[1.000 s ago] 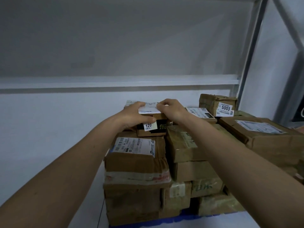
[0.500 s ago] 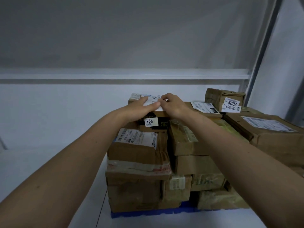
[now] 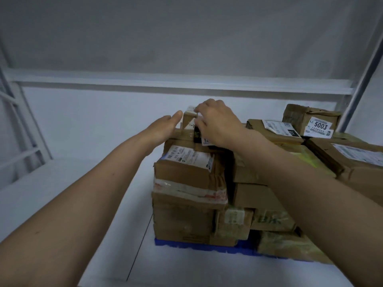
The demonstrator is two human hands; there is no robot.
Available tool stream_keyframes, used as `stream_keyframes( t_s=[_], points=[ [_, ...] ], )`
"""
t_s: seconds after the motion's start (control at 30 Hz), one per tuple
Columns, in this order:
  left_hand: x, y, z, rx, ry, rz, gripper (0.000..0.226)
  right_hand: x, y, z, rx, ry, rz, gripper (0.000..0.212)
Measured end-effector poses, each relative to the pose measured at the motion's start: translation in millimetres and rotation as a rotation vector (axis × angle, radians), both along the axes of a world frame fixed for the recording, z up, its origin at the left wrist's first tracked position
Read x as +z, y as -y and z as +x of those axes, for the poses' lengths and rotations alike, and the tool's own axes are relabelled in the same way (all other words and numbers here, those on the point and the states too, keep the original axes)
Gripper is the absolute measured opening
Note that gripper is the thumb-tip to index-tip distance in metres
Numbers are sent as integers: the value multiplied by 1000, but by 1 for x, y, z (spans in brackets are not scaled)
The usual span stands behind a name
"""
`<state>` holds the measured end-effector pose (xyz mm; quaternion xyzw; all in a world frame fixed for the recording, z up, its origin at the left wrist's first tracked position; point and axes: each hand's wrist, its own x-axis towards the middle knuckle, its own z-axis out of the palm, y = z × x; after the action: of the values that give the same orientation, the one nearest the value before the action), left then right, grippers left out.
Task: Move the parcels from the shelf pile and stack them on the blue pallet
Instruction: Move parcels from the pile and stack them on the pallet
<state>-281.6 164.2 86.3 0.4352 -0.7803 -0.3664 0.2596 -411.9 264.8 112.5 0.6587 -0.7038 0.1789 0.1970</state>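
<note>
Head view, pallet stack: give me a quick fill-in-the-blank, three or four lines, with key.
1. The stacked parcels stand on a ____ pallet.
2. The large number on the label of the far right box reads ____.
3. The ____ hand curls over the top small box.
4. The left hand, fingers straight, lies against that box's ____ side.

Missing words: blue; 5003; right; left

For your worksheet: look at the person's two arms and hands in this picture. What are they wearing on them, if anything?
Nothing shows. The left hand and right hand are bare, with no gloves. Both forearms are bare all the way to the picture's edge, so no sleeve or cuff is in view. No watch, ring, wristband or other marking can be made out on either one.
</note>
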Motion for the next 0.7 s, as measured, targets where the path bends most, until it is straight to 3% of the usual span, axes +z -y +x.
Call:
stream_keyframes(
  t_s=[0.13,0.27,0.47,0.6,0.7],
  points=[
    [-21,-8,11,30,-39,78,63,-17,7,17,-90,-189,86,47],
    [-41,-9,10,56,-112,145,50,-16,8,3,-224,-93,126,57],
    [-46,-14,1,18,-183,234,53,-16,3,-9,-202,45,181,56],
    [-47,-13,2,2,-199,247,53,-14,-2,-8,-222,13,226,58],
    [-47,-8,9,1,-249,291,52,-14,-9,6,-135,-55,140,58]
  ],
)
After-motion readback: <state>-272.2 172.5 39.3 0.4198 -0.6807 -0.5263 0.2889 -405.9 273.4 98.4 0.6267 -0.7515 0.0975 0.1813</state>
